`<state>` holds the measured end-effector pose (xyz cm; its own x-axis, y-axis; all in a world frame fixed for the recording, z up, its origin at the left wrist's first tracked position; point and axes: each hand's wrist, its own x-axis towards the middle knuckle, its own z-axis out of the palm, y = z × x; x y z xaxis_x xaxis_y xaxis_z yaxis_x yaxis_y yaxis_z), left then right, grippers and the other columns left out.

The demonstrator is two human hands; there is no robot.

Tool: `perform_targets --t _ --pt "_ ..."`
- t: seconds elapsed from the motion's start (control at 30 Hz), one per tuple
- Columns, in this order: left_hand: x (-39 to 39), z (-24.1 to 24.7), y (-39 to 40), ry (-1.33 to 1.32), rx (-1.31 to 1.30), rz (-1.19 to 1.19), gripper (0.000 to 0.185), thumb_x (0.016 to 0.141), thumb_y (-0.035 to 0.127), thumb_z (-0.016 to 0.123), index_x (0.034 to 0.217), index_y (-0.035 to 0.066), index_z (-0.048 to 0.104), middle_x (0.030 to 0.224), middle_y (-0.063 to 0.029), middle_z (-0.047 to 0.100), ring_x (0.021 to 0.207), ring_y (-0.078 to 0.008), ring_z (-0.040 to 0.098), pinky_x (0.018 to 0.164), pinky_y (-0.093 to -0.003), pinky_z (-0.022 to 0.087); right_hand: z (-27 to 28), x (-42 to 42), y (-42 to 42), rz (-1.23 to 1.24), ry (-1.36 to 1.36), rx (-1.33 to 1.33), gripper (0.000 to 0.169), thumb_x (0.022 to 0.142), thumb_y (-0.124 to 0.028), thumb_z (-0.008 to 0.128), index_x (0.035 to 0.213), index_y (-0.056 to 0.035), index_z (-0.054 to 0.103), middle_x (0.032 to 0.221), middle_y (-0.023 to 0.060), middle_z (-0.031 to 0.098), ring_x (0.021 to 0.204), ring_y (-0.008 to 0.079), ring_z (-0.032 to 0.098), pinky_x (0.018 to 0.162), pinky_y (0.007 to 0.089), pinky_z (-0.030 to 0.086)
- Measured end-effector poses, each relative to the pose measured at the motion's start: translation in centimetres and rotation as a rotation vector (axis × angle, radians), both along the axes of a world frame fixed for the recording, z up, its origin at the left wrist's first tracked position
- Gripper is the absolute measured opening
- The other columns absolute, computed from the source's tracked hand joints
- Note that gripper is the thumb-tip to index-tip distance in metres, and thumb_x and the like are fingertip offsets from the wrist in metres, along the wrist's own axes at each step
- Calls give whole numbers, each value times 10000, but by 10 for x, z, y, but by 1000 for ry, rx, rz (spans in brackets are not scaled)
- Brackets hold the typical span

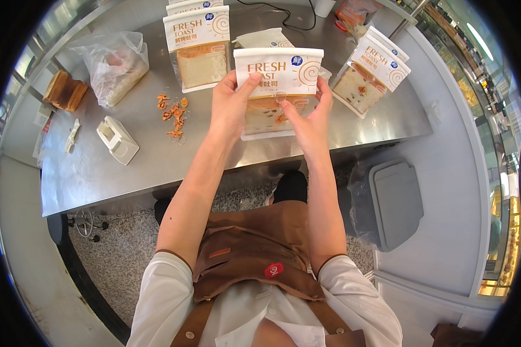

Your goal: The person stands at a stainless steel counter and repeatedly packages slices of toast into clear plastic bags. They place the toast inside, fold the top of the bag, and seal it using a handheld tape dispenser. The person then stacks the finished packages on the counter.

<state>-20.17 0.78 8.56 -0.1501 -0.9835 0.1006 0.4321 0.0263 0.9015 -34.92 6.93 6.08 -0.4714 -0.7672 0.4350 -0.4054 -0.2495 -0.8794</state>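
A white-topped, clear-fronted bag of sliced toast bread [282,65] is held upright over the steel table's front edge. My left hand [232,104] grips its left side, thumb on the printed front. At the right side, my right hand [310,117] holds the bag, its thumb near a small orange-brown charm on a metal ring [281,118] lying against the window. Several similar charms with rings [176,113] lie on the table to the left. More bagged toast [202,65] stands behind on the left, and other bags [362,82] lean together on the right.
The steel table [152,156] carries a white tape dispenser [118,141], a crumpled white strip [72,135], a brown wooden block [65,91] and a clear plastic bag with contents [115,65]. A black cable [286,21] runs along the back. A grey lidded bin [395,204] stands below right.
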Motion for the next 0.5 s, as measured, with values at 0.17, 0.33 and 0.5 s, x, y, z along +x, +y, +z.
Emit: perform_targets --t 0.17,0.33,0.5 --pt "0 1 -1 -22 -15 14 242 945 173 721 1089 -17 681 1013 -65 716 912 -99 621 847 -276 487 0 9 -4 -39 167 21 922 746 -143 806 1493 5 284 1430 226 368 1350 382 358 1146 479 280" --pt "0 3 0 -6 -14 -3 250 948 174 716 1100 -22 682 1010 -65 717 912 -102 623 851 -278 489 -14 0 -8 40 38 -20 916 753 -150 808 1491 3 288 1427 214 370 1355 351 359 1132 465 303" --pt "4 1 0 -42 -9 -15 277 948 207 724 1127 -1 685 1062 -58 720 974 -106 626 922 -294 466 9 -4 0 106 -117 3 771 839 -174 771 1465 -3 355 1423 186 418 1355 290 390 1126 435 326"
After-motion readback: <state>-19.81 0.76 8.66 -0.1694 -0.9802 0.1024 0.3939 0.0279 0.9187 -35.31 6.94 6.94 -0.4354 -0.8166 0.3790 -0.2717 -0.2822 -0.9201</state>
